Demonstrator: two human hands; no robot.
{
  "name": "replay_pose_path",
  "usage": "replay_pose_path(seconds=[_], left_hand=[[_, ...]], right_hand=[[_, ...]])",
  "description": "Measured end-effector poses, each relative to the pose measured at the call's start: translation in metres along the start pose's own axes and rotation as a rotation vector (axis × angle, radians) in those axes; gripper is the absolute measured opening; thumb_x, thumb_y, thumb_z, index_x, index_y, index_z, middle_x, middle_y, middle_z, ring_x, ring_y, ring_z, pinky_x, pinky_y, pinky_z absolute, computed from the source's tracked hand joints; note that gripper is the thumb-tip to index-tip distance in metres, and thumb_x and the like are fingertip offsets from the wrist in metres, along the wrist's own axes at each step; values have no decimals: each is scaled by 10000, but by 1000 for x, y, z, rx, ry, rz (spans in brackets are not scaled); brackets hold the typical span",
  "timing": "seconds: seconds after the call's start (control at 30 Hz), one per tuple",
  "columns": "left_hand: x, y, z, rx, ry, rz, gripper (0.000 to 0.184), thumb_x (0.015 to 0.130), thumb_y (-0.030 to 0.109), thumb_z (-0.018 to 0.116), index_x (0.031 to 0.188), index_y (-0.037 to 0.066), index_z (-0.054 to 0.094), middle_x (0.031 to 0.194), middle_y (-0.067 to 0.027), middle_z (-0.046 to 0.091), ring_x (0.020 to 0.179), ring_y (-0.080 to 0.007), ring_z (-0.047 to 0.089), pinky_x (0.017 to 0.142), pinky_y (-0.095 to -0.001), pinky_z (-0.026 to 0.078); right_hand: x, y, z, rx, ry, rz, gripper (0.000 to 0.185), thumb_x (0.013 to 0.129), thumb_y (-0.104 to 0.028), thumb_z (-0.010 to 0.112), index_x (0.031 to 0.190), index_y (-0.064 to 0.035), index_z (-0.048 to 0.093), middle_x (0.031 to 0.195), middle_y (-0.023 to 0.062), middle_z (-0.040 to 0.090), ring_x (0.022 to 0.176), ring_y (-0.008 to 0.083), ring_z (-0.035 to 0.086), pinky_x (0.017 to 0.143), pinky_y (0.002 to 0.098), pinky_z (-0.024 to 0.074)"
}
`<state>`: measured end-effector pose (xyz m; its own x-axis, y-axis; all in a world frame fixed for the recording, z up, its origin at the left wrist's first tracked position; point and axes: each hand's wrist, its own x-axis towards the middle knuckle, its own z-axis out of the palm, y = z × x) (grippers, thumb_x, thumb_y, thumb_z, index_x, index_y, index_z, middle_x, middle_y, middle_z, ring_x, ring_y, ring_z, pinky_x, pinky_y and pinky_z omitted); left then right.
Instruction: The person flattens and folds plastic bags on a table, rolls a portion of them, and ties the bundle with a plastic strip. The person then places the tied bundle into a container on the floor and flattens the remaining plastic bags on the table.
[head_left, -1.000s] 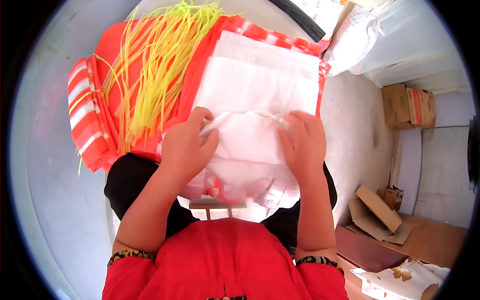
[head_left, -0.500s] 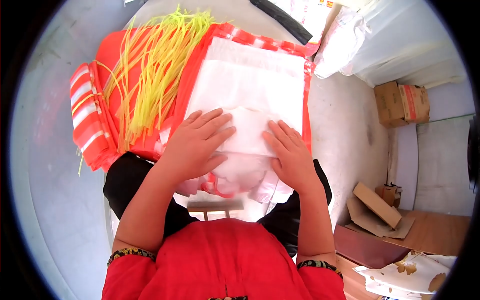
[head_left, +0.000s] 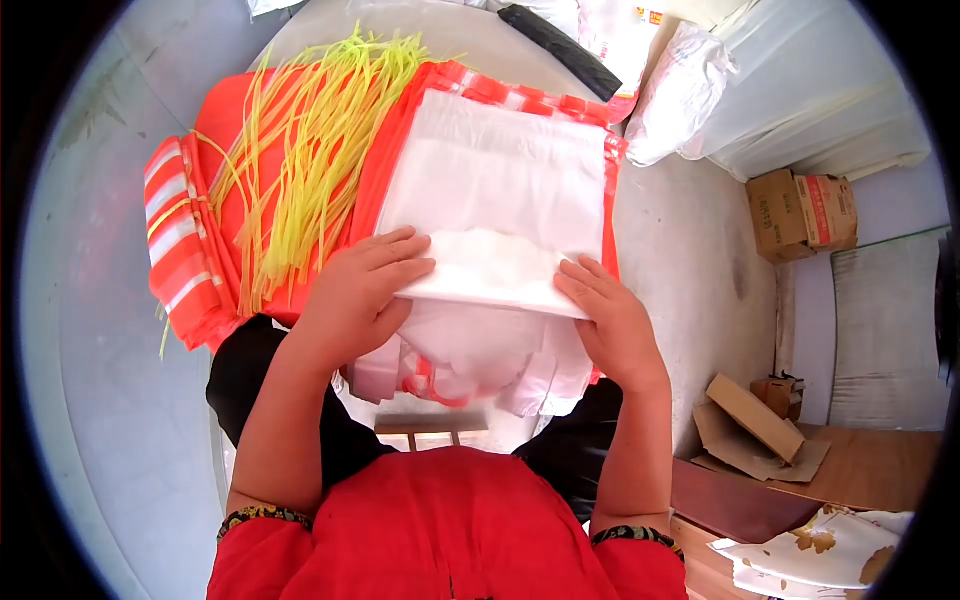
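A stack of translucent white plastic bags (head_left: 500,185) lies on red-and-white striped plastic bags (head_left: 505,97) in front of me. Its near part is folded over into a bright flap, with the loose handle ends (head_left: 470,350) hanging below the fold. At the left end of the fold my left hand (head_left: 368,290) is closed, fingers on top and thumb at the near edge. My right hand (head_left: 612,312) grips the right end in the same way. Left of the stack, yellow-green plastic ties (head_left: 320,150) lie spread over red plastic.
A rolled red-and-white bundle (head_left: 180,235) sits at the far left. Behind the stack are a black bar (head_left: 560,50) and a white sack (head_left: 680,95). Cardboard boxes (head_left: 800,212) stand at the right, with an opened carton (head_left: 755,425) nearer on a brown surface.
My hands have moved apart, from lying flat on the white bags to the two ends of the fold. The fold edge now shows as a straight line between them.
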<state>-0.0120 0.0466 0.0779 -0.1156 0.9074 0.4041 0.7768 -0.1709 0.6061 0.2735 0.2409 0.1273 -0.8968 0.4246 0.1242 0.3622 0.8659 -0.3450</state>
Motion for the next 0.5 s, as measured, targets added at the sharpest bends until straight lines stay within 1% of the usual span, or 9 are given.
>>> replay_pose_path(seconds=[0.07,0.1,0.17,0.2,0.27,0.3,0.4,0.47,0.5], left_hand=[[-1,3,-5,-82,8,19,413,786,-63,654,1192,1,700,1279,-167,713,1297,-341,635,1068,-427,513],[-4,4,-5,-205,12,-57,355,816,-48,663,1165,1,700,1211,-155,727,1230,-303,661,1027,-402,523],[-9,7,-2,-449,23,-208,239,875,-18,680,1113,0,701,1076,-130,755,1096,-228,713,944,-352,543],[-8,10,-3,-452,23,-257,201,894,5,688,1095,2,692,1016,-105,735,1020,-189,691,891,-325,531],[-6,17,-4,-458,19,-357,139,930,50,704,1059,5,675,895,-55,696,869,-109,646,787,-271,505],[-5,18,0,-460,65,-374,138,932,62,710,1052,9,667,857,-36,662,824,-97,610,747,-268,486],[7,20,14,-416,173,-447,157,938,99,726,1048,20,647,762,2,581,710,-72,526,647,-263,440],[17,23,19,-316,203,-527,184,943,128,733,1064,26,641,721,4,555,659,-73,504,608,-269,427],[21,22,21,-270,230,-517,192,941,140,737,1066,30,641,707,-1,553,638,-83,504,599,-276,427]], right_hand=[[-8,-1,-10,55,29,36,476,801,84,634,1242,-83,692,1256,116,693,1246,324,624,1007,402,528],[-12,-3,-14,83,43,56,426,817,72,649,1215,-73,700,1185,123,720,1175,326,668,969,390,546],[-19,-8,-26,272,-13,226,310,860,43,673,1152,-54,711,1042,108,729,1005,253,696,868,347,554],[-21,-9,-30,365,-42,310,252,881,28,685,1121,-45,717,971,100,734,919,216,710,818,326,559],[-25,-7,-30,432,19,398,154,919,0,692,1067,-31,724,887,61,705,837,136,659,757,282,533],[-26,-5,-28,466,51,441,107,938,-13,696,1040,-25,728,845,41,690,796,95,634,726,260,520],[-21,8,-12,718,254,576,94,959,-25,695,1052,-10,702,867,-11,653,829,55,595,735,242,506],[-15,20,3,781,381,581,117,970,-38,693,1081,-4,675,905,-13,652,831,63,595,743,237,501],[-11,23,9,811,445,583,131,976,-44,692,1096,-1,661,923,-15,652,832,66,594,747,234,499]])
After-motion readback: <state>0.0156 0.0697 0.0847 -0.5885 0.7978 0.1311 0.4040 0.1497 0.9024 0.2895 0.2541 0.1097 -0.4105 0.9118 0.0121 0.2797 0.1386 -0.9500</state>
